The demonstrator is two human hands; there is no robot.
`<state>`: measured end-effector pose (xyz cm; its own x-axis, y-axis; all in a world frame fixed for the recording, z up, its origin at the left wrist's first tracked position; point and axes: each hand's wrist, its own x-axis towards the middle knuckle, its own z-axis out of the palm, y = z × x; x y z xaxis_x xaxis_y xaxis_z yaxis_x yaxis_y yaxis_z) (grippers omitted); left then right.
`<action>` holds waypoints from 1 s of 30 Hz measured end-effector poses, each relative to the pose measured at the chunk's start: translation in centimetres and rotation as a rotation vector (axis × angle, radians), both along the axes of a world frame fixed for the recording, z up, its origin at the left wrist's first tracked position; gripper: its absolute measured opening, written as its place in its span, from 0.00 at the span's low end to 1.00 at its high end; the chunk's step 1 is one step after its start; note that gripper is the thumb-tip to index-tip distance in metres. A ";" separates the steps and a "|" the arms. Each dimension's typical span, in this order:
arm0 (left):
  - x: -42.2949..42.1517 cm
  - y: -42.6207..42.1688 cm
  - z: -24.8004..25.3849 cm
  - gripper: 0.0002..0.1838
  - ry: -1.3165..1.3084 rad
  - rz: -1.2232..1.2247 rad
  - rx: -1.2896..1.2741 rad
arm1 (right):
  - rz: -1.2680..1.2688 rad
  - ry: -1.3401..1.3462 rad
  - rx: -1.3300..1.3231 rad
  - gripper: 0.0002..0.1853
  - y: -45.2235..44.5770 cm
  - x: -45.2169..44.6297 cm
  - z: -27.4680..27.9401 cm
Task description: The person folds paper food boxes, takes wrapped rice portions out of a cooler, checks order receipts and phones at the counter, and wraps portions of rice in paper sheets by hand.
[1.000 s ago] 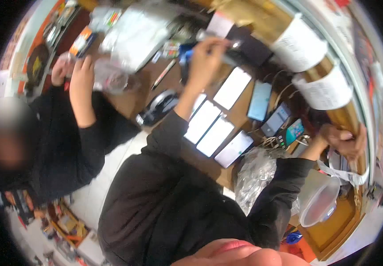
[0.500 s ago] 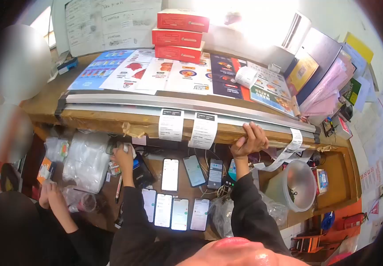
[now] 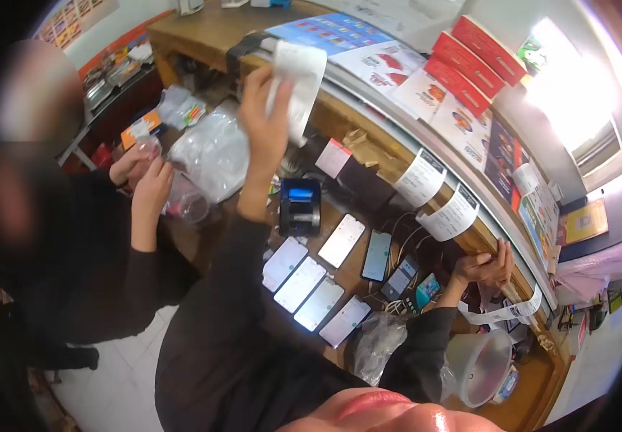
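Observation:
My left hand (image 3: 266, 119) is raised at the left end of the wooden shelf (image 3: 462, 241), with a printed paper receipt (image 3: 303, 86) pinched between thumb and fingers. Below it a black receipt printer (image 3: 300, 209) with a lit blue panel stands on the desk. My right hand (image 3: 487, 268) is at the shelf's front edge, fingers bent against it. Two receipts hang from the metal rail near it, one a curled receipt (image 3: 449, 212). A longer paper strip (image 3: 505, 311) droops beside the right hand. Several lit phones, including a white-screened phone (image 3: 342, 241), lie between my arms.
At left a co-worker's hands (image 3: 149, 176) hold a clear plastic item, near a stack of plastic bags (image 3: 214, 155). Red boxes (image 3: 473, 65) and printed menus (image 3: 390, 61) sit on the shelf. A clear tub (image 3: 478, 367) and crumpled plastic (image 3: 383, 345) are at lower right.
The view has turned left. My left hand has moved up from beside the printer to the shelf's left end with a receipt in it. My right hand stays at the shelf edge.

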<state>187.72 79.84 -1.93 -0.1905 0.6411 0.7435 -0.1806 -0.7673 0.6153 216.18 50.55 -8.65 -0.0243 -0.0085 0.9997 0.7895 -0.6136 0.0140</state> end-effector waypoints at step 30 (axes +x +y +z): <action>-2.1 6.7 -4.0 0.28 0.885 0.300 0.491 | -0.053 -0.146 0.029 0.25 0.4 0.7 0.1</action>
<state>185.61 86.58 -5.92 0.4463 0.2488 0.8596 0.4192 -0.9068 0.0448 216.89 50.97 -8.54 -0.1710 -0.0319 0.9848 0.7466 -0.6564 0.1083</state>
